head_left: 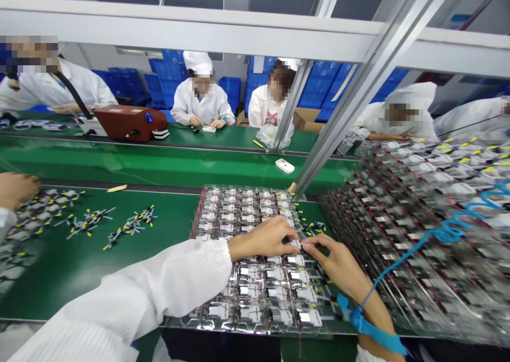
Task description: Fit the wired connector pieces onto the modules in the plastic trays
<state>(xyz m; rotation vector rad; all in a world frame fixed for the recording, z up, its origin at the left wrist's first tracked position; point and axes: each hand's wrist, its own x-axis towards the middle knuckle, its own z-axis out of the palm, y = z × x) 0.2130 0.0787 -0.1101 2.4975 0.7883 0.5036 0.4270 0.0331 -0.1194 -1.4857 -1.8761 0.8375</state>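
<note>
My left hand [273, 237] reaches over a clear plastic tray [181, 322] filled with rows of small white electronic parts with red wires. Between its thumb and fingers is a small white part [295, 243], just above the tray's right-hand column. My right hand [338, 258] comes in from the right, thumb and forefinger pinched together at that part's right end. Whatever tiny piece the right fingertips grip is too small to make out. A blue wrist strap [372, 330] with a coiled cord circles my right wrist.
Tall stacked trays of similar parts [430, 245] rise at the right. Small clusters of black, grey and yellow-tipped pieces [133, 224] lie left on the green bench. A metal post [354, 86] slants up ahead. Co-workers sit across the green belt [171, 165]; another person's hand [18, 189] is at far left.
</note>
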